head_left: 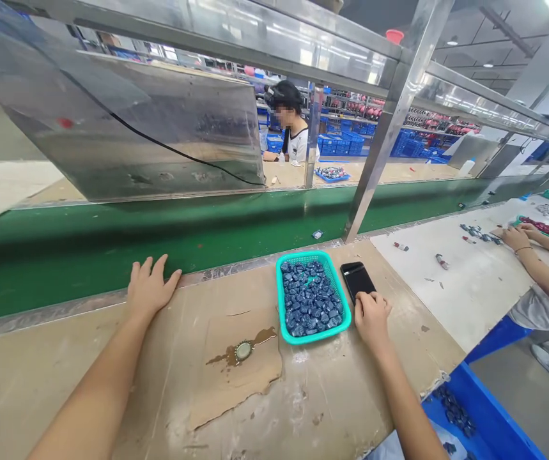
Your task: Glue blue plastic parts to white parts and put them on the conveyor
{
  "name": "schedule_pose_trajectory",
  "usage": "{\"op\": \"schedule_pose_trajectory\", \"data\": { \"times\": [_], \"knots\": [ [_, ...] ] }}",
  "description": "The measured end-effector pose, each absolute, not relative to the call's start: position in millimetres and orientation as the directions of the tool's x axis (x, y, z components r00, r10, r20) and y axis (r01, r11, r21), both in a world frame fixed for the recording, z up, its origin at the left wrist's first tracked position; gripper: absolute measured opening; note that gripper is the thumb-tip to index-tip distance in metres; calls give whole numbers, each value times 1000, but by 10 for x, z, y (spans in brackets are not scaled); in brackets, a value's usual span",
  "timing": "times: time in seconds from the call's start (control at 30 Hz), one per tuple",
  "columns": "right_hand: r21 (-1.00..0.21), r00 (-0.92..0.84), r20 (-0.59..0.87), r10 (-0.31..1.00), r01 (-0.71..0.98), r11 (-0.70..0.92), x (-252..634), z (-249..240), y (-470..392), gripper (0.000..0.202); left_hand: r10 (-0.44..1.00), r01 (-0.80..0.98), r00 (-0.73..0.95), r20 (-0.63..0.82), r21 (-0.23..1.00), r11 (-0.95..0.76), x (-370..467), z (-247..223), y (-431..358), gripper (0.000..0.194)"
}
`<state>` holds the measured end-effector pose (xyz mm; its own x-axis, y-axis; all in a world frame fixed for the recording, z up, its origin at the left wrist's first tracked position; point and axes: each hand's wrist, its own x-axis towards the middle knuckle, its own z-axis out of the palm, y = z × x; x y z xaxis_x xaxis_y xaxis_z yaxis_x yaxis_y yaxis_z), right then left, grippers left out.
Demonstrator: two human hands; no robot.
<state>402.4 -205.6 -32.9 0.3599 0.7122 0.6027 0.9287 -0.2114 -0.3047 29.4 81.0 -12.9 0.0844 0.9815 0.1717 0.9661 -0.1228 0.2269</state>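
Note:
My left hand [152, 284] rests with fingers spread at the table edge, beside the green belt [236, 233], and holds nothing. At the near end of a black smartphone [358, 279], my right hand [372, 317] has its fingers curled against it; the phone lies flat on the table. Left of the phone stands a turquoise plastic basket [282, 306], filled with small dark blue glossy pieces [313, 300]. Between my arms, a metal bottle cap [243, 351] sits on a torn cardboard sheet [255, 378], with a brown wet stain around it.
Metal posts [374, 140] and a steel panel [173, 134] rise beyond the belt. A co-worker [296, 131] sits across it. On the right, another person's hands [518, 236] work near small pieces. A blue bin [489, 409] stands below the table's right edge.

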Motion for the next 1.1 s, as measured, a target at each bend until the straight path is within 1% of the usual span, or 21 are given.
{"op": "schedule_pose_trajectory", "data": {
  "times": [0.1, 0.23, 0.33, 0.43, 0.53, 0.6, 0.67, 0.73, 0.8, 0.83, 0.87, 0.9, 1.0, 1.1],
  "knots": [
    [-326, 336, 657, 675, 934, -147, 3964, -366, -2042, 20, 963, 978, 83, 258, 162, -128, 283, -171, 797, 56],
    [-352, 259, 701, 665, 936, 7, 3941, -395, -1995, 21, 970, 985, 129, 208, 88, -150, 275, -194, 824, 50],
    [-367, 217, 714, 666, 926, 91, 3944, -418, -1999, 23, 976, 989, 98, 192, 92, -118, 273, -204, 848, 48],
    [-386, 243, 739, 629, 917, 100, 3964, -370, -2047, 23, 981, 991, 63, 185, 101, -83, 277, -214, 845, 48],
    [-403, 274, 759, 591, 910, 96, 3933, -152, -2065, 22, 980, 987, 84, 183, 117, -107, 293, -186, 818, 49],
    [-423, 269, 750, 604, 898, 125, 3844, 57, -2001, 21, 980, 981, 103, 170, 146, -129, 304, -139, 782, 49],
    [-441, 209, 684, 699, 882, 168, 3703, 229, -1863, 29, 982, 975, 112, 154, 174, -138, 306, -86, 722, 50],
    [-437, 112, 542, 833, 884, 166, 3546, 281, -1688, 44, 982, 973, 113, 151, 185, -140, 290, -54, 643, 51],
    [-387, 63, 358, 932, 918, 87, 3434, 186, -1527, 58, 983, 970, 111, 143, 200, -139, 257, -59, 580, 52],
    [-352, 83, 254, 964, 936, 12, 3420, 95, -1460, 62, 984, 968, 110, 141, 209, -138, 236, -75, 565, 52],
    [-324, 96, 181, 979, 946, -33, 3441, -12, -1400, 65, 985, 966, 109, 137, 218, -137, 213, -99, 563, 52],
    [-324, 57, 107, 993, 946, -19, 3499, -126, -1344, 66, 985, 964, 109, 134, 229, -138, 192, -127, 571, 52],
    [-382, 42, 39, 998, 924, -24, 3819, -427, -1170, 64, 987, 955, 99, 129, 265, -131, 149, -219, 618, 54],
    [-427, -46, 70, 996, 901, 72, 4120, -592, -972, 54, 988, 944, 94, 126, 304, -129, 146, -289, 639, 57]
  ]
}}
